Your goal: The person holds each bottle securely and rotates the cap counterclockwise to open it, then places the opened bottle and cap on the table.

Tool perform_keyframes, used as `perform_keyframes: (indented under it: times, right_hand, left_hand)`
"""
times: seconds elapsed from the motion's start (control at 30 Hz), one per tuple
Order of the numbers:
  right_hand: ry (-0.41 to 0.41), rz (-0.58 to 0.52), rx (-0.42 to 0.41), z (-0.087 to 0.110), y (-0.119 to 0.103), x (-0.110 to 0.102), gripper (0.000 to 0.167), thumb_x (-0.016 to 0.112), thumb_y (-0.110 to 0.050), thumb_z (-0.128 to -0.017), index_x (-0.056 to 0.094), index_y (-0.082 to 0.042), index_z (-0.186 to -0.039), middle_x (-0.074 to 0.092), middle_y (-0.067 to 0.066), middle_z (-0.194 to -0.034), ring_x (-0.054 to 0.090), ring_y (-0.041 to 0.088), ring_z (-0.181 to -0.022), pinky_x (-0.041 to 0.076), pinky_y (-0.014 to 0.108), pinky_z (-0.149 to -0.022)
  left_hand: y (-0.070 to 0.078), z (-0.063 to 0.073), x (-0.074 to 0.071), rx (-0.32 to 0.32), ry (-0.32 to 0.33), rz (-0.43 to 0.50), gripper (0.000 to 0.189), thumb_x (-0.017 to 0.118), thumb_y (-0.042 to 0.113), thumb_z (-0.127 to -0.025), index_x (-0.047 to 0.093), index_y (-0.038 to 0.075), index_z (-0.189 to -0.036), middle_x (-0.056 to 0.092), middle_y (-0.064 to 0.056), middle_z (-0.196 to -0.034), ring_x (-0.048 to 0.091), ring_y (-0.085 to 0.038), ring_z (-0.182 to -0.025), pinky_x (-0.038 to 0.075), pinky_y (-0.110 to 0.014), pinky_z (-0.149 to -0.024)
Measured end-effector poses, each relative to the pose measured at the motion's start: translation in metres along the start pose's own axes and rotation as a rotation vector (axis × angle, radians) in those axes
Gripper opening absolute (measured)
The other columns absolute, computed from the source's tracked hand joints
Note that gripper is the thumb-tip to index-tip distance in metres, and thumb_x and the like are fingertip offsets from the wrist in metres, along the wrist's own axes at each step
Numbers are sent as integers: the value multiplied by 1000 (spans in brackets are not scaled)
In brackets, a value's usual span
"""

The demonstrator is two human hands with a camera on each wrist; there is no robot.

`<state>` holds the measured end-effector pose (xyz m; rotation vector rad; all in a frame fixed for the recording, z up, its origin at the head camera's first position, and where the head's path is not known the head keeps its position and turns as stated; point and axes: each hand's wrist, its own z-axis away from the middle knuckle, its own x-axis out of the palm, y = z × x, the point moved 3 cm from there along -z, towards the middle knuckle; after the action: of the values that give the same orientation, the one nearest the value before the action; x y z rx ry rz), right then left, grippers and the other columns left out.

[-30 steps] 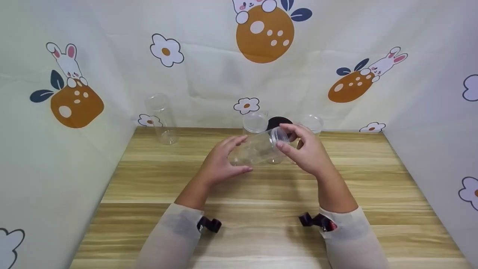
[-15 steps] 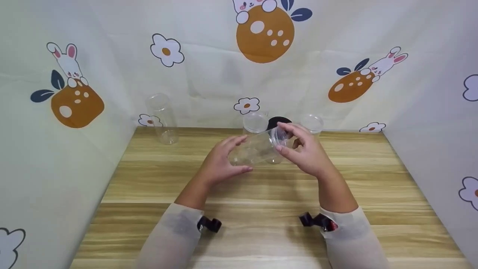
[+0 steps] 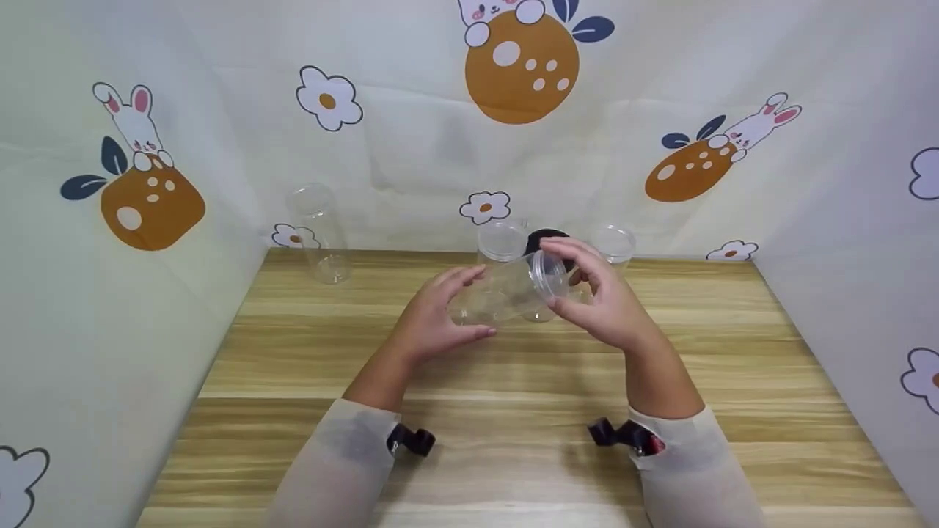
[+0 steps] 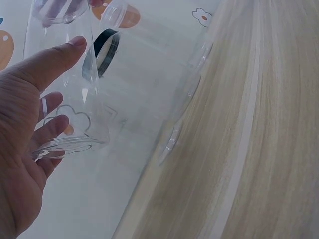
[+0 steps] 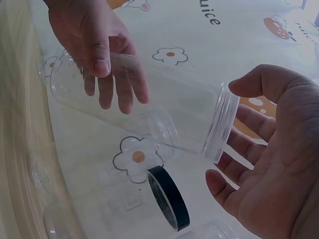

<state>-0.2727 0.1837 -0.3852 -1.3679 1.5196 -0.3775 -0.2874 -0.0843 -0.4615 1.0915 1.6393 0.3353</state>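
Between both hands a clear plastic jar point(image 3: 495, 297) is held above the table, tilted, its capped end up and to the right. My left hand point(image 3: 429, 319) grips the base end, thumb on the near side and fingers on the far side. My right hand point(image 3: 609, 304) holds the clear screw lid point(image 3: 550, 275) by its rim, with thumb and fingertips spread around it. The right wrist view shows the lid point(image 5: 222, 124) on the jar's mouth, and the jar point(image 5: 174, 94) has nothing visible inside.
Behind the hands stand a clear-lidded jar point(image 3: 502, 240), a jar with a black lid point(image 5: 169, 199), partly hidden, and another clear-lidded jar point(image 3: 615, 240). A tall clear jar point(image 3: 319, 235) stands at the back left. Printed cloth walls point(image 3: 411, 161) enclose the wooden table point(image 3: 506, 455).
The right thumb and fingers have shifted around the lid's rim, the thumb moving lower and the index finger a little left. The left hand and jar have stayed nearly still.
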Motion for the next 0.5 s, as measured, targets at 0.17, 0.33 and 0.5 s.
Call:
perform_keyframes:
  times: [0.17,0.33,0.5]
  right_hand:
    - [50,26,93,-1,1,-1,60,79,-19,-93,61,-9,-149,61,8,-144,55,20,-121,51,28,-85]
    - [78,88,170,-2,2,-1,54,79,-29,-94,66,-11,-144,65,10,-127,58,26,-109,47,21,-74]
    - [74,98,197,-2,4,-1,56,84,-30,-91,67,-15,-142,65,9,-121,57,27,-100,47,23,-72]
  left_hand:
    - [0,0,0,2,1,-9,94,100,44,-72,57,33,-154,63,4,-152,60,-21,-138,45,-51,-122]
    - [0,0,0,-8,-3,-4,94,99,45,-72,56,35,-155,62,6,-152,60,-20,-138,45,-51,-123]
    - [0,0,1,-17,-2,-2,95,100,42,-72,55,36,-155,62,7,-152,59,-20,-138,44,-53,-123]
